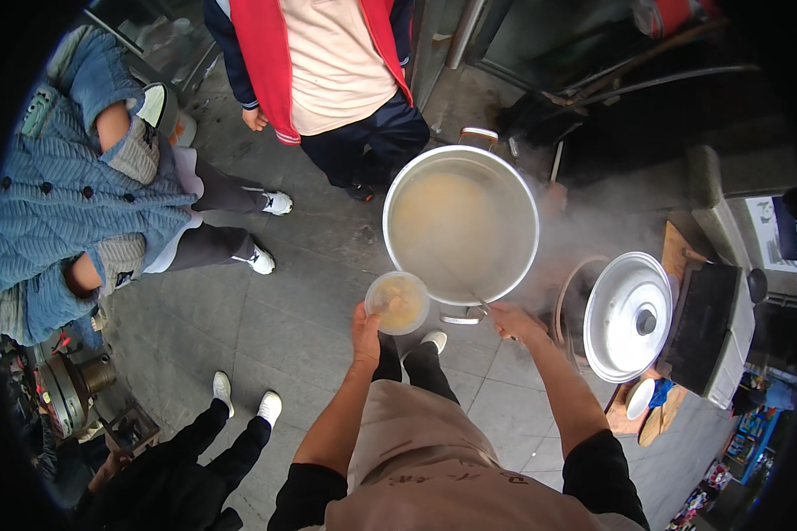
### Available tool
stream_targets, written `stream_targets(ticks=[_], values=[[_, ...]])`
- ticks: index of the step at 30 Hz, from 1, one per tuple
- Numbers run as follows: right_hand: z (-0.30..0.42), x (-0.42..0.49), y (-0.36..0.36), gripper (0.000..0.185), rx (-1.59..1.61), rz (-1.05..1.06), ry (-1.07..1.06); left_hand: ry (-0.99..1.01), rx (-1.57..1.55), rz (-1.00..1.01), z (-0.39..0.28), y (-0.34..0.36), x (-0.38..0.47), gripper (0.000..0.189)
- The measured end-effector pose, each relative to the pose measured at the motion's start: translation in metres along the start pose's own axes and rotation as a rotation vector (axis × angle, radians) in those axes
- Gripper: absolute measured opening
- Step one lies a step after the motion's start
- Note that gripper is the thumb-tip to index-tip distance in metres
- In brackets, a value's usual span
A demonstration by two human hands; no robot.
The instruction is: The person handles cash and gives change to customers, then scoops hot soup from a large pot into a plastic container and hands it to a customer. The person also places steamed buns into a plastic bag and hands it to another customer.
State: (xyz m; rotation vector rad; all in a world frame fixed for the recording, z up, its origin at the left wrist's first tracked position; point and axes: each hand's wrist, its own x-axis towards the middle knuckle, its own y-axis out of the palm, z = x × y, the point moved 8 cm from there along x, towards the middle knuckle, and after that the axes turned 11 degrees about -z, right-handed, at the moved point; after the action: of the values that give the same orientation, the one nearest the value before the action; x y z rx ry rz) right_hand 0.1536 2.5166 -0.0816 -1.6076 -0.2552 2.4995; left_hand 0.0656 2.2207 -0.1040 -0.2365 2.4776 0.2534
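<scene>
My left hand grips a round clear plastic bowl from its left side. Cloudy yellowish food with pale pieces fills much of the bowl, which is beside the lower left rim of a large metal stockpot. Pale, steaming soup stands inside the pot. With my right hand I hold a thin metal handle, probably a ladle's, that crosses the pot's near rim; its far end is hidden in the soup. Two loop handles, one near and one far, stick out from the pot.
Right of the pot, a domed metal lid leans near a round stove. A white bowl sits on wooden boards. People stand close by: one in a red jacket, one in a blue coat, one in black trousers.
</scene>
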Motion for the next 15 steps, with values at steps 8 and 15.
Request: stream_targets(ticks=[8, 15], values=[[-0.03, 0.009, -0.008, 0.017, 0.18, 0.044, 0.017, -0.091, 0.023, -0.018, 0.007, 0.003, -0.001, 0.032], [-0.061, -0.001, -0.02, 0.02, 0.278, 0.109, 0.029, -0.127, 0.05, -0.058, 0.013, 0.004, 0.002, 0.033]])
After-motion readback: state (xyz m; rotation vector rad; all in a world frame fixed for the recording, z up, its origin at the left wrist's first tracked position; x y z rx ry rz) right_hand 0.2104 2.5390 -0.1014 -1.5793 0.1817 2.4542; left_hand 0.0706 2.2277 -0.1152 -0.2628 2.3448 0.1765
